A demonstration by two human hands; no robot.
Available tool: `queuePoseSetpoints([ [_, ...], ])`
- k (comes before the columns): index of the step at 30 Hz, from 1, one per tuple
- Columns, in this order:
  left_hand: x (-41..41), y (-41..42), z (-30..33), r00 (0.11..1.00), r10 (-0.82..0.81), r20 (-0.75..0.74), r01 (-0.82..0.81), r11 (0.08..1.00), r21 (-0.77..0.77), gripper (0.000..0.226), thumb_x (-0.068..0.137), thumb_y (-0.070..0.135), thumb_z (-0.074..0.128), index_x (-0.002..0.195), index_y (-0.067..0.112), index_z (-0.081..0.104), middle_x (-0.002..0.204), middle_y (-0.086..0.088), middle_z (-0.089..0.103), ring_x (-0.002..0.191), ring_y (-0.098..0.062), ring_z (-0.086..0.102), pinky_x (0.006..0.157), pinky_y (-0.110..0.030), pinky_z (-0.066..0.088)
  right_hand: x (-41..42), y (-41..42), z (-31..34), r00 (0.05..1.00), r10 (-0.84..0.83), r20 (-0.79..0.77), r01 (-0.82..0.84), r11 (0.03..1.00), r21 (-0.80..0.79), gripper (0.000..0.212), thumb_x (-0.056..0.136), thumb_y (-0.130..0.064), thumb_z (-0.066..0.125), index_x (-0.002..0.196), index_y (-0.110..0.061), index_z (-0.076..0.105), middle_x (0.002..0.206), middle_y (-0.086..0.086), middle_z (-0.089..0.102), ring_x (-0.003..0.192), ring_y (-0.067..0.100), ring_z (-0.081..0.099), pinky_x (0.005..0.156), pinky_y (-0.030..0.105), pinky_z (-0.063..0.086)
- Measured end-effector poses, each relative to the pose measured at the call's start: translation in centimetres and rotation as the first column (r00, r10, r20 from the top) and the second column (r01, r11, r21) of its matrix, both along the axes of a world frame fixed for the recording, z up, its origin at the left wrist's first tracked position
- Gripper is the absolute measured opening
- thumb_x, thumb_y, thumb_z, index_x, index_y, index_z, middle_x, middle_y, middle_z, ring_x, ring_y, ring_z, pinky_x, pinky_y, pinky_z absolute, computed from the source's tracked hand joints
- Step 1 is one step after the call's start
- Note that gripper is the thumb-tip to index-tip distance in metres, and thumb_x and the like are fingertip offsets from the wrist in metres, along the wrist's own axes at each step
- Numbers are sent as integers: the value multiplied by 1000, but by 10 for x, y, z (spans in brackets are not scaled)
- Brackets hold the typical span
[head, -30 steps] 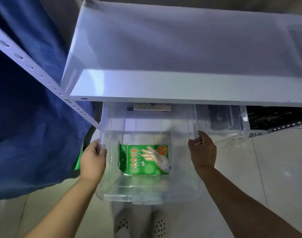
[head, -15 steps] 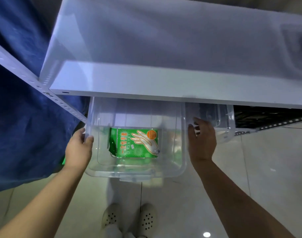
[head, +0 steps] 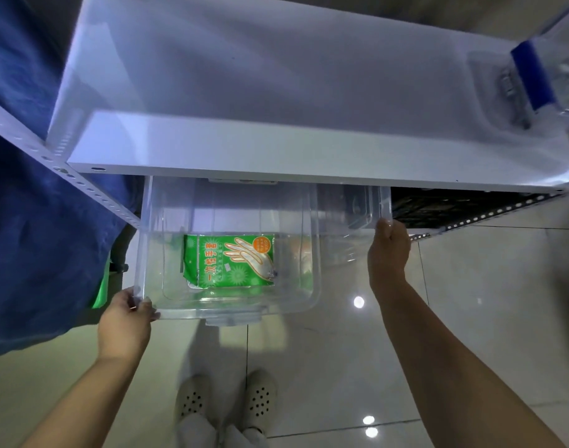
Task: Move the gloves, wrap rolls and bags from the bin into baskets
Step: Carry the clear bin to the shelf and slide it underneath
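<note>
A clear plastic bin (head: 313, 253) sticks out from under the white shelf (head: 276, 150), low over the tiled floor. A green pack of disposable gloves (head: 234, 260) lies flat on its bottom, the only item I see inside. My left hand (head: 124, 321) grips the bin's near left corner. My right hand (head: 388, 253) is off the bin, its fingers curled on the corner rim of a second clear container (head: 357, 208) to the right. The backs of both containers are hidden under the shelf.
A blue cloth (head: 34, 221) hangs at the left beside the perforated shelf post (head: 92, 192). A black basket (head: 454, 205) sits under the shelf at the right. On the shelf's right end stands a clear box with a blue latch (head: 532, 76). My shoes (head: 225, 396) are just below the bin.
My left hand slid from the bin's left rim to its near left corner. My right hand let go of the bin's right rim and moved right onto the neighbouring clear container.
</note>
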State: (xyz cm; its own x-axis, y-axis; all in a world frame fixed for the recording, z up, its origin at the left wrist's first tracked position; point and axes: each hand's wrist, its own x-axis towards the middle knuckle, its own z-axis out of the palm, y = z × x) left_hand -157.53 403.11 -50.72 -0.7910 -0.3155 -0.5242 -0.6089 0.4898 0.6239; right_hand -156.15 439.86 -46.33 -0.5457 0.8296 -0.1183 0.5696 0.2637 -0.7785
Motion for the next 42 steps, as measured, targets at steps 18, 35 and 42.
queuePoseSetpoints([
  [18,1,-20,-11,1000,-7,1,6,991,131,17,88,3,53,104,9,54,69,-13,64,78,-33,65,78,-40,47,30,-141,-3,981,190,-39,-190,982,6,26,75,-6,68,91,-10,49,90,0,43,87,23,44,79,30,39],
  [35,-11,-55,8,987,34,160,-123,800,587,27,95,10,40,90,5,66,71,-1,72,66,-11,68,67,-22,54,11,-313,-29,752,588,300,-659,689,302,38,58,-28,83,83,-9,61,75,7,60,70,27,57,70,32,41],
  [42,-10,-60,9,994,-32,102,-35,804,594,25,93,9,47,69,3,55,70,-14,48,70,-24,44,75,-38,38,7,-334,-43,680,669,300,-732,598,326,37,64,-20,81,96,-8,68,77,8,65,70,26,61,66,31,50],
])
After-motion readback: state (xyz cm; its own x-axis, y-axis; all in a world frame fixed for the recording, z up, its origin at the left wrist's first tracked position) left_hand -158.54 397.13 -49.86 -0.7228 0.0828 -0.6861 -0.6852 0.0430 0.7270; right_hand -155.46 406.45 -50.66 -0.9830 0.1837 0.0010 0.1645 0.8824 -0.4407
